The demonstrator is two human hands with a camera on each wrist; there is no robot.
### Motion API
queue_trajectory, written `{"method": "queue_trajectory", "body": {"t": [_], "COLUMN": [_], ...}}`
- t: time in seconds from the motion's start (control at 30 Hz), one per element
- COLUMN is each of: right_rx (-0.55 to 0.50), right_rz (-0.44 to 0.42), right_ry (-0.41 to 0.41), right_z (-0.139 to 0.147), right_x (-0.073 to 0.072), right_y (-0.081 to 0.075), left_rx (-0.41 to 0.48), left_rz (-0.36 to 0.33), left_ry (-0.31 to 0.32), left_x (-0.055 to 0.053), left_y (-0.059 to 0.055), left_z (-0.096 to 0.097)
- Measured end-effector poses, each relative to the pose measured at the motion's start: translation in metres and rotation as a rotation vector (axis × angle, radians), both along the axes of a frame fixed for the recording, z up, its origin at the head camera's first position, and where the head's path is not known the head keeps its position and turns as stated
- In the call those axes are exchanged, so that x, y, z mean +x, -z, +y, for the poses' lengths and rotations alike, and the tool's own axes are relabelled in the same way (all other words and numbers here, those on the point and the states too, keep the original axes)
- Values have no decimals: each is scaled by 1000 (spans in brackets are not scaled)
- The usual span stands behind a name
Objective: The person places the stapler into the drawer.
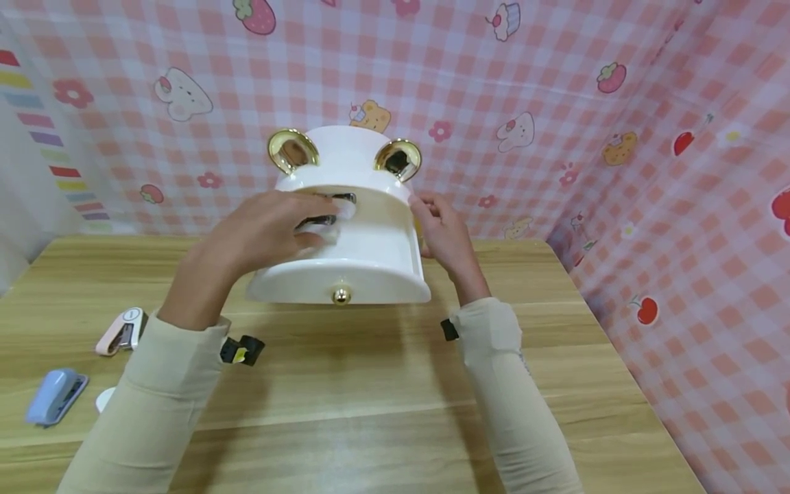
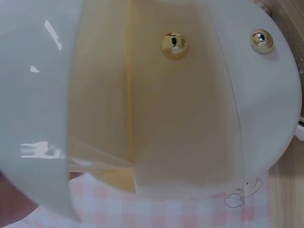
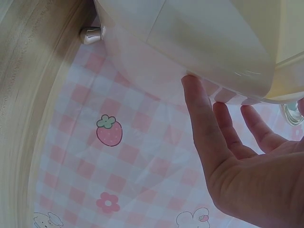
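Note:
A white tabletop cabinet (image 1: 345, 154) with gold-rimmed round ears stands at the back of the table. Its wide drawer (image 1: 342, 280), with a gold knob, is pulled out towards me. Over the drawer, my left hand (image 1: 262, 230) holds a small white object with dark metal strips (image 1: 319, 221) between thumb and fingers; it is blurred and partly covered, and I cannot tell its kind. My right hand (image 1: 446, 230) steadies the cabinet's right side. In the right wrist view, its extended fingertips (image 3: 192, 83) touch the smooth white wall. Gold knobs (image 2: 175, 45) show in the left wrist view.
On the wooden table (image 1: 345, 398), a pink-and-white stapler (image 1: 122, 331) and a blue stapler (image 1: 57, 396) lie at the left. A white round thing (image 1: 105, 398) pokes out beside my left sleeve. Pink checked cloth (image 1: 469, 82) hangs close behind the cabinet and along the right.

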State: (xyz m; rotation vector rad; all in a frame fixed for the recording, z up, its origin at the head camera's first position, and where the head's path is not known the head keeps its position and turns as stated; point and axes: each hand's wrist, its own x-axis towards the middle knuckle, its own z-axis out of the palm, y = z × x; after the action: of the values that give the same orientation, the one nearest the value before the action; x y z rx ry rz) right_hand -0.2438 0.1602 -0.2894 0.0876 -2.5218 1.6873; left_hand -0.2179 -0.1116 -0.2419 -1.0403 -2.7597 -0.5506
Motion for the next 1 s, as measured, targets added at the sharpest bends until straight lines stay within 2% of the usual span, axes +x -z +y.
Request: {"method": "queue_trajectory", "body": {"t": [0.1, 0.27, 0.43, 0.53, 0.63, 0.77, 0.87, 1.0], "right_rx": [-1, -11, -14, -17, -18, -26, -30, -38], "right_rz": [-7, -8, -7, -6, -3, -1, -3, -8], "right_ry": [-5, -13, -1, 20, 30, 25, 26, 31], "right_z": [1, 3, 5, 8, 9, 9, 9, 10], "right_x": [0, -1, -1, 0, 1, 1, 1, 1], "right_y": [0, 1, 2, 1, 1, 1, 1, 2], "left_rx": [26, 83, 115, 114, 114, 179, 224, 250], "left_rz": [4, -30, 10, 22, 23, 13, 8, 43], "left_ry": [2, -4, -13, -42, -101, -210, -326, -479], "left_x": [3, 12, 21, 26, 31, 36, 39, 42], "left_y": [-1, -5, -11, -15, -15, -11, -6, 1], "left_z": [-2, -9, -22, -31, -45, -69, -86, -103]}}
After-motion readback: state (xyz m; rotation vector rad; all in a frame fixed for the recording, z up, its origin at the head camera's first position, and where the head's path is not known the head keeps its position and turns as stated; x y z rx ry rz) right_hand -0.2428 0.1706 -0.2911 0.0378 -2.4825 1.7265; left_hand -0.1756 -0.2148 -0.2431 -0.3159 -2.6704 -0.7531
